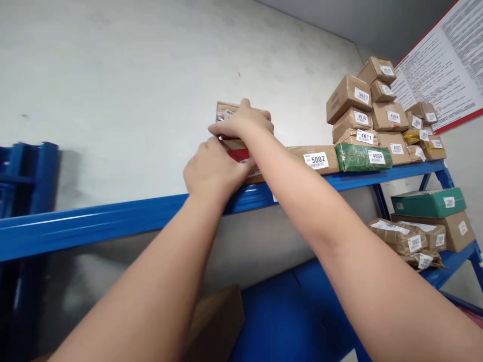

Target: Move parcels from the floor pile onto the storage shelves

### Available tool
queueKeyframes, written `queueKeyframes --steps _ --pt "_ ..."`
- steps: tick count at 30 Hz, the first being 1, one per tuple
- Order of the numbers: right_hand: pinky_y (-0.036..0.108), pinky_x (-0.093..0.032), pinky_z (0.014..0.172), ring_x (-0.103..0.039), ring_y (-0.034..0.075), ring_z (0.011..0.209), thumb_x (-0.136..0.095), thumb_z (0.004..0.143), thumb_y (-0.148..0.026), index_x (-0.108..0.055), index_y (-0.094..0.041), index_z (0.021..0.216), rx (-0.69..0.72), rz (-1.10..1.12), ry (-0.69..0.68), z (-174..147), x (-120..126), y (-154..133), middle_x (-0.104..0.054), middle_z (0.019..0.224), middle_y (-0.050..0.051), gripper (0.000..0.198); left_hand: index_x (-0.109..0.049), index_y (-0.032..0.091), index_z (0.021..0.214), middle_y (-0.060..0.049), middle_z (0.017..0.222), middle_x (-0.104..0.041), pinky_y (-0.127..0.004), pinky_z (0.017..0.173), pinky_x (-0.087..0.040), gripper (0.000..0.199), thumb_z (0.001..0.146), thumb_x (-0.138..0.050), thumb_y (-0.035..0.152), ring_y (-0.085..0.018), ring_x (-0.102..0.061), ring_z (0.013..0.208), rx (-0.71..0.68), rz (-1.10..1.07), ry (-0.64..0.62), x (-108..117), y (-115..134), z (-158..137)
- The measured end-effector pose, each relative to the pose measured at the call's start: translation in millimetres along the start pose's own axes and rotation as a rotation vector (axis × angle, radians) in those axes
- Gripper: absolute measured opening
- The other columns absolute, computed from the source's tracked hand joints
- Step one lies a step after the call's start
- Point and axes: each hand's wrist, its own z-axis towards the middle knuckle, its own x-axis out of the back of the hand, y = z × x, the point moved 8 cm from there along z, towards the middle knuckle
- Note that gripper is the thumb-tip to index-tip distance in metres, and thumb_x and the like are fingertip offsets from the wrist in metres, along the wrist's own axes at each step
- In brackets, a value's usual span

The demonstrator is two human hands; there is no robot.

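My left hand is closed around the left end of a cardboard box with red on its front, resting on the top shelf; its thumb lies across the box's front. Just above, my right hand is wrapped over a smaller cardboard box with a label, stacked on the red-marked one. My fingers and forearm cover most of both boxes. Right beside them sits a long brown parcel labelled 5002, partly behind my right forearm.
A green parcel and several stacked cartons fill the right end of the blue shelf. On a lower shelf are a teal box and brown parcels. A carton shows at the bottom. A notice board hangs at right.
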Motion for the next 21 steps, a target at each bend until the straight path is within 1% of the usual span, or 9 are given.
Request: queueKeyframes --steps 2,4,6,9,12,15,16,18,21 --pt "0.079 -0.045 0.114 -0.047 0.042 0.139 -0.078 0.067 -0.075 -0.021 -0.025 0.163 -0.108 0.029 0.080 -0.3 10.8 13.1 -0.049 0.151 0.019 0.122 -0.044 0.007 0.154 -0.030 0.149 -0.056 -0.063 0.109 -0.053 0.102 0.078 -0.064 0.071 -0.051 -0.061 0.133 -0.040 0.016 0.025 1.7 0.1 -1.0" --pt "0.079 -0.043 0.115 -0.049 0.040 0.133 -0.076 0.066 -0.079 -0.020 -0.026 0.161 -0.079 0.053 0.168 -4.8 33.2 19.3 -0.052 0.148 0.014 0.122 -0.046 0.019 0.156 -0.025 0.158 -0.048 -0.057 0.110 -0.054 0.095 0.077 -0.066 0.068 -0.047 -0.061 0.134 -0.108 0.010 0.054 2.2 0.9 -2.8" --pt "0.076 -0.041 0.119 -0.047 0.038 0.135 -0.073 0.070 -0.080 -0.023 -0.029 0.158 -0.034 0.023 0.257 -12.3 62.4 27.4 -0.055 0.144 0.010 0.114 -0.057 0.027 0.147 -0.020 0.163 -0.041 -0.055 0.113 -0.052 0.079 0.077 -0.066 0.065 -0.045 -0.056 0.139 -0.207 -0.011 0.071 0.6 5.4 -6.4" --pt "0.070 -0.042 0.119 -0.046 0.039 0.137 -0.081 0.070 -0.066 -0.033 -0.031 0.151 -0.032 -0.101 0.360 -24.8 101.3 49.8 -0.052 0.146 0.011 0.101 -0.065 0.027 0.132 -0.018 0.166 -0.037 -0.063 0.117 -0.045 0.069 0.077 -0.063 0.067 -0.050 -0.044 0.149 -0.237 -0.078 0.083 -3.6 13.5 -10.2" --pt "0.069 -0.045 0.115 -0.047 0.043 0.138 -0.087 0.066 -0.052 -0.043 -0.025 0.142 -0.057 -0.202 0.384 -36.2 118.3 80.5 -0.044 0.150 0.018 0.092 -0.051 0.025 0.148 -0.019 0.168 -0.031 -0.073 0.112 -0.040 0.085 0.077 -0.063 0.070 -0.054 -0.035 0.154 -0.051 -0.168 0.045 -11.8 21.8 -3.7" --pt "0.068 -0.042 0.116 -0.049 0.044 0.140 -0.082 0.072 -0.052 -0.044 -0.023 0.139 -0.024 -0.227 0.452 -50.6 129.3 103.8 -0.044 0.146 0.019 0.083 -0.027 0.018 0.162 -0.027 0.171 -0.022 -0.076 0.110 -0.039 0.111 0.073 -0.071 0.068 -0.053 -0.031 0.155 0.224 -0.127 -0.086 -23.3 26.6 6.2" --pt "0.066 -0.042 0.117 -0.050 0.043 0.141 -0.080 0.075 -0.052 -0.042 -0.024 0.140 0.000 -0.218 0.487 -56.0 135.4 108.2 -0.045 0.144 0.018 0.080 -0.026 0.016 0.163 -0.029 0.170 -0.021 -0.074 0.111 -0.040 0.116 0.070 -0.077 0.065 -0.052 -0.033 0.155 0.293 -0.105 -0.126 -24.7 27.0 8.4" --pt "0.058 -0.044 0.117 -0.053 0.038 0.140 -0.077 0.079 -0.050 -0.040 -0.026 0.141 0.070 -0.154 0.582 -67.6 154.8 112.1 -0.047 0.142 0.015 0.077 -0.033 0.013 0.160 -0.031 0.168 -0.024 -0.067 0.114 -0.045 0.114 0.068 -0.083 0.058 -0.050 -0.037 0.153 0.340 -0.096 -0.141 -20.4 28.2 12.1" --pt "0.042 -0.047 0.117 -0.059 0.029 0.133 -0.079 0.080 -0.046 -0.043 -0.027 0.136 0.137 -0.021 0.715 -80.9 195.0 116.6 -0.053 0.139 0.014 0.069 -0.047 0.015 0.152 -0.026 0.164 -0.035 -0.058 0.118 -0.046 0.093 0.075 -0.079 0.055 -0.045 -0.046 0.149 0.318 -0.104 0.006 1.5 27.9 14.4"
